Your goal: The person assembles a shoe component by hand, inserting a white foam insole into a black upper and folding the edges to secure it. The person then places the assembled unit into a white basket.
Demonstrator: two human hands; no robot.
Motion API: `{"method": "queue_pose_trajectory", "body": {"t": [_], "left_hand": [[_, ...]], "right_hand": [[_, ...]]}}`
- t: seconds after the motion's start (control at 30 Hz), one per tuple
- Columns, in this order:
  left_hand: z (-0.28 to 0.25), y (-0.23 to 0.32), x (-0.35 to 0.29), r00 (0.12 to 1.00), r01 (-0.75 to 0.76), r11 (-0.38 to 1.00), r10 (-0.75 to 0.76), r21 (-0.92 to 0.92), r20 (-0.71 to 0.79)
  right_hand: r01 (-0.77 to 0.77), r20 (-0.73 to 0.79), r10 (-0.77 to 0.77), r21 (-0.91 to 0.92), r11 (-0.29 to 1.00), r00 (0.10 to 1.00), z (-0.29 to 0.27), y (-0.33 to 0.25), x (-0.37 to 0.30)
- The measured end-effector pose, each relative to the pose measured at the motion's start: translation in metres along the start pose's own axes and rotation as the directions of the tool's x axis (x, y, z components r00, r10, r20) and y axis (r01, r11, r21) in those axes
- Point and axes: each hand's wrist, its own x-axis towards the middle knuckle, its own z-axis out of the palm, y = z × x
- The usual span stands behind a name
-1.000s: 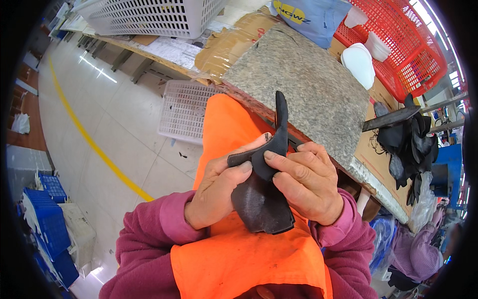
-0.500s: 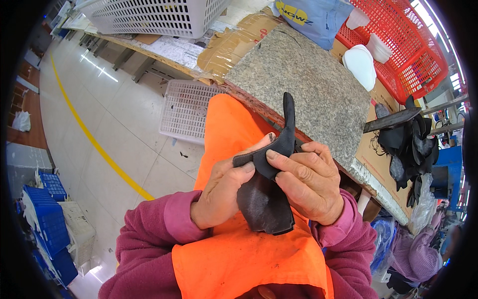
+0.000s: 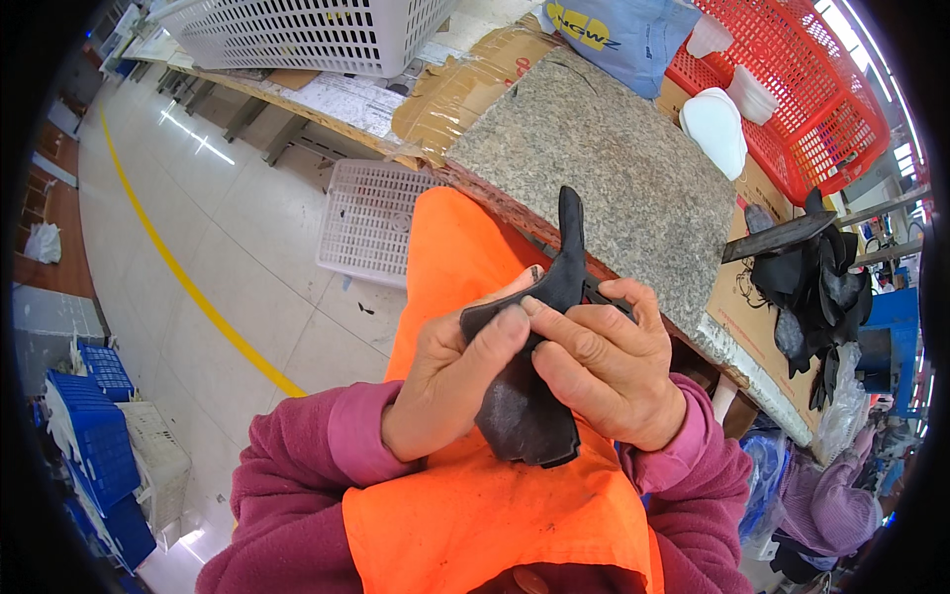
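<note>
Both my hands grip a black leather-like piece, perhaps part of a shoe upper, above my orange apron. A narrow rounded strip rises from it, and a wider flap hangs below. My left hand is closed on its left edge, thumb pressed on top. My right hand pinches the middle of the piece, its fingertips close to the left thumb. A dark slim thing with an edge shows by the right index finger; I cannot tell if it is separate.
A stone slab lies on the bench ahead. Beyond it are a blue bag, white pads and a red basket. Dark scraps hang at the right near a metal bar. A pale crate stands on the floor.
My left thumb has slid right and up, onto the middle of the black piece. The right fingertips have shifted slightly left, and the folded part there is now mostly covered.
</note>
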Motion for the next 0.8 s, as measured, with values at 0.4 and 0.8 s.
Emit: {"method": "queue_pose_trajectory", "body": {"t": [0.4, 0.8], "left_hand": [[-0.01, 0.022, 0.016, 0.911, -0.412, 0.768, 0.34, 0.489, 0.233], [-0.015, 0.04, 0.035, 0.809, -0.586, 0.476, 0.384, 0.656, 0.444]], "right_hand": [[-0.065, -0.064, 0.076, 0.163, 0.984, 0.995, -0.044, 0.055, 0.03], [-0.038, 0.319, -0.085, 0.36, 0.932, 0.944, -0.04, 0.082, 0.055]]}}
